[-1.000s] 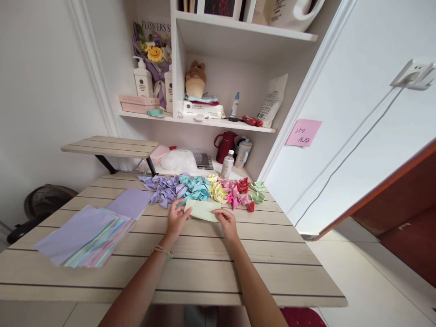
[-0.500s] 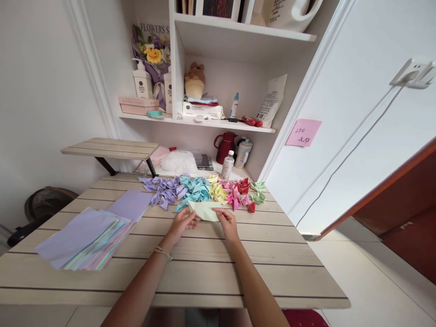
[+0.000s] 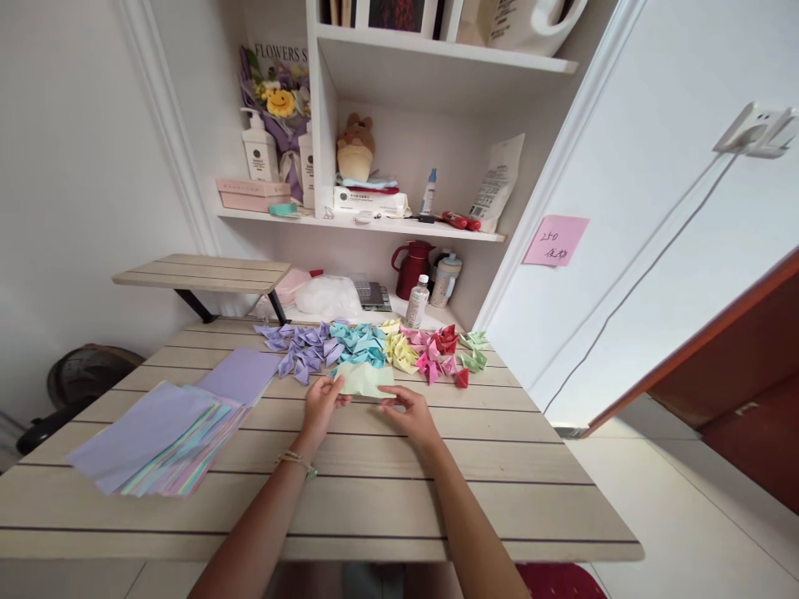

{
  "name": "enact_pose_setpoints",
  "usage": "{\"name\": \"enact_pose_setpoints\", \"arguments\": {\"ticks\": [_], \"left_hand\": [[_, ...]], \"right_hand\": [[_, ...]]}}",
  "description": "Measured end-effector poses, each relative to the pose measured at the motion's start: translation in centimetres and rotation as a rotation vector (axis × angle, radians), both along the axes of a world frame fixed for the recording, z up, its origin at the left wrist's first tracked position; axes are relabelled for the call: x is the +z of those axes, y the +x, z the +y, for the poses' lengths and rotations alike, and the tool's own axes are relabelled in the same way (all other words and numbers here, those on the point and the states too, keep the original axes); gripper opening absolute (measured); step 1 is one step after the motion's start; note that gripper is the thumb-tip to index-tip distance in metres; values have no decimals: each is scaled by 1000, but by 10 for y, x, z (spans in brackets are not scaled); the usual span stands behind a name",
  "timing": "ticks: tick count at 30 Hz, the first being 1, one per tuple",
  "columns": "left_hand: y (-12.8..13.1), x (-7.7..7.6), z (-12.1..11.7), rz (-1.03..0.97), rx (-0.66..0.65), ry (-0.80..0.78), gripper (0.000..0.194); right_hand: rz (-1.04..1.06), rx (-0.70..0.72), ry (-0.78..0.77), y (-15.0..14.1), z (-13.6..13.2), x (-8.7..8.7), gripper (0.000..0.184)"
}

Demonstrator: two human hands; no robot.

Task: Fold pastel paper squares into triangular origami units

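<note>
A pale green sheet of folding paper (image 3: 365, 379), creased and partly opened out, is held up just above the table between both hands. My left hand (image 3: 322, 404) pinches its left edge, thumb on top. At the lower right edge, my right hand (image 3: 409, 409) grips the sheet between thumb and fingers. Right behind the sheet lie folded paper pieces: purple ones (image 3: 305, 353), blue ones (image 3: 359, 343), yellow ones (image 3: 400, 353), pink ones (image 3: 429, 363), red ones (image 3: 447, 339) and green ones (image 3: 474, 359).
On the left lies a fanned stack of coloured paper (image 3: 156, 441) with a purple sheet (image 3: 240, 374) beside it. A clear bottle (image 3: 418, 302) stands behind the folded pieces, near a dark red jug (image 3: 413, 270). A small raised shelf (image 3: 200, 273) stands at the table's back left.
The pale green paper has gone from a narrower folded strip to a wider, more opened shape. Both hands have shifted slightly left, and the right-hand grip has moved along the lower edge.
</note>
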State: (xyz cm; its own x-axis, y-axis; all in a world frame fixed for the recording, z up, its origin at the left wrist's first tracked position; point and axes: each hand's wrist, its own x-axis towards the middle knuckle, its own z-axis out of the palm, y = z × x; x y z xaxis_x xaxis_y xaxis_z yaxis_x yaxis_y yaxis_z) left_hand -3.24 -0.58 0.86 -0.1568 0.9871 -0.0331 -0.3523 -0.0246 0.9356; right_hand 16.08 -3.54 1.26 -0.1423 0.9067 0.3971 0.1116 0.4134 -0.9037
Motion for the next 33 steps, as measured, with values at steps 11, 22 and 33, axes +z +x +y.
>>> {"name": "enact_pose_setpoints", "arguments": {"ticks": [11,22,33], "left_hand": [[1,-4,3,84,-53,-2,35],[10,8,-17,104,-495,136,64],[8,-5,-8,264,-315,240,29]], "right_hand": [[-1,-202,15,5,0,-5,18],[-123,-390,238,0,0,-15,20],[-51,-158,92,-7,1,-12,23]]}}
